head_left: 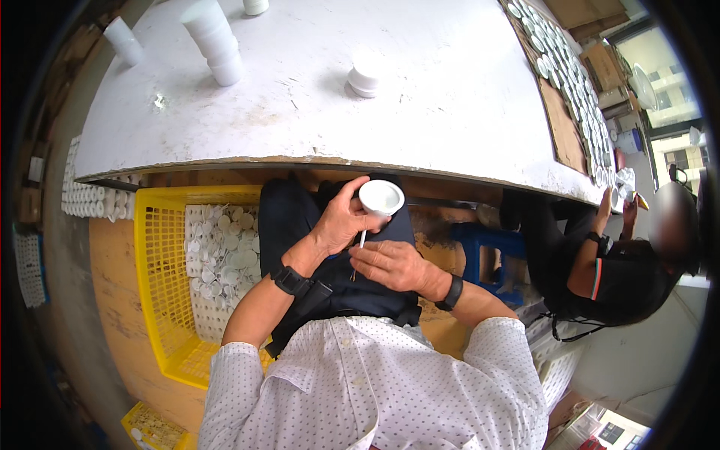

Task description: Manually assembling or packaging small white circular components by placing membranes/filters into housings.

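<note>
Over my lap, just below the table edge, my left hand (343, 219) is closed around a small white cup (381, 198) with a wide round rim. The cup's opening is turned up toward me. Close beside it, my right hand (395, 266) pinches a thin white stick (363, 239) between thumb and fingers. The upper end of the stick is near the underside of the cup; whether they touch cannot be made out. What kind of tool the stick is does not show.
White cups stand stacked (223, 66) on the white table (300, 127), with a shorter white stack (364, 79) nearby. A yellow crate (154, 292) at my left holds many white discs. Boards of small white pieces (570, 82), a blue stool (491, 244) and a seated co-worker (626, 281) are to the right.
</note>
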Demonstrator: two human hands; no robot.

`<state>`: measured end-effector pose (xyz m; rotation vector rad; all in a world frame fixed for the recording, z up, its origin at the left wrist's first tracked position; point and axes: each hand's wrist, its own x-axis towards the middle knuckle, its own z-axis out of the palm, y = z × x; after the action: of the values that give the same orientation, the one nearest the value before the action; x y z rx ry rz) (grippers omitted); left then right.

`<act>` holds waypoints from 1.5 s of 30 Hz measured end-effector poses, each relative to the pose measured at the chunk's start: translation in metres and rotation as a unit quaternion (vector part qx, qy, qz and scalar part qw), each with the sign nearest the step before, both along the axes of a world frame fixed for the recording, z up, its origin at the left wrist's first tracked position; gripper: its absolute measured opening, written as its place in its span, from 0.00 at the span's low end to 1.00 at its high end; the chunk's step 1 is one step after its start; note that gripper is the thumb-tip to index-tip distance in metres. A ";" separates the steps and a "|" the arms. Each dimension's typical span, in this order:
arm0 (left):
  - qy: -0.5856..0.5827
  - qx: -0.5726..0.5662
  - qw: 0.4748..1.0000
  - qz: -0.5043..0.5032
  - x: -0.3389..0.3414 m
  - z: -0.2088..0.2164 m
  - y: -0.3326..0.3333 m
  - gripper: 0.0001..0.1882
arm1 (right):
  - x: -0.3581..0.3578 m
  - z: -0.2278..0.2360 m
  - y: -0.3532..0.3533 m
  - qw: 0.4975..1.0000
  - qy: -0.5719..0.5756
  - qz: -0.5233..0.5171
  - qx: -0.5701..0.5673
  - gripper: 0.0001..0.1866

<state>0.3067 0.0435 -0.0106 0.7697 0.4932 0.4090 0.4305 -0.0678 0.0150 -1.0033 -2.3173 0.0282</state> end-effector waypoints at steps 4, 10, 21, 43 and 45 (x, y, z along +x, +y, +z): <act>0.007 0.001 1.000 0.020 -0.012 -0.003 -0.001 0.39 | -0.013 -0.004 0.004 0.999 -0.007 0.033 -0.010 0.15; 0.047 0.008 0.987 0.153 -0.049 0.007 -0.002 0.29 | 0.006 0.047 0.060 0.986 0.135 -0.101 0.009 0.07; 0.050 0.059 0.984 0.158 -0.068 -0.006 -0.027 0.32 | 0.090 0.046 0.218 0.723 0.436 -0.424 -0.327 0.20; 0.113 0.171 0.968 0.146 -0.057 0.009 -0.007 0.32 | 0.061 0.034 0.113 0.584 0.679 -0.231 -0.381 0.06; 0.072 0.201 0.962 0.168 -0.049 0.009 -0.001 0.34 | 0.052 0.024 0.096 0.601 0.657 -0.226 -0.396 0.06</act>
<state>0.2572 0.0423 -0.0017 1.1179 0.6919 0.7890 0.4824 0.0285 0.0385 -1.2425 -0.5463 1.2314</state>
